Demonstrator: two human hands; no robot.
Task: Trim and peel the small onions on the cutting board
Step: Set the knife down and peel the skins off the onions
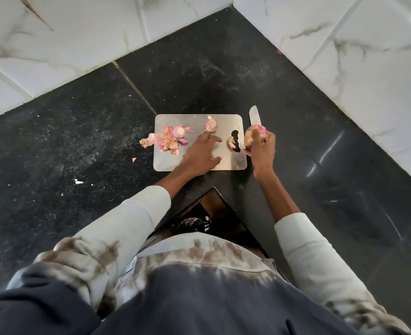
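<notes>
A steel cutting board lies on the black counter. A trimmed small onion sits near its far edge, and a peeled onion lies among pink skins at the board's left end. My left hand rests on the board with fingers spread, its fingertips just short of the trimmed onion. My right hand is at the board's right edge and grips a knife together with an onion; the blade points away from me. A piece of skin lies by the board's handle hole.
The black stone counter forms an inside corner, bounded by white marble-tile walls. Small skin scraps and a white fleck lie on the counter left of the board. The counter's notch edge is just below my forearms.
</notes>
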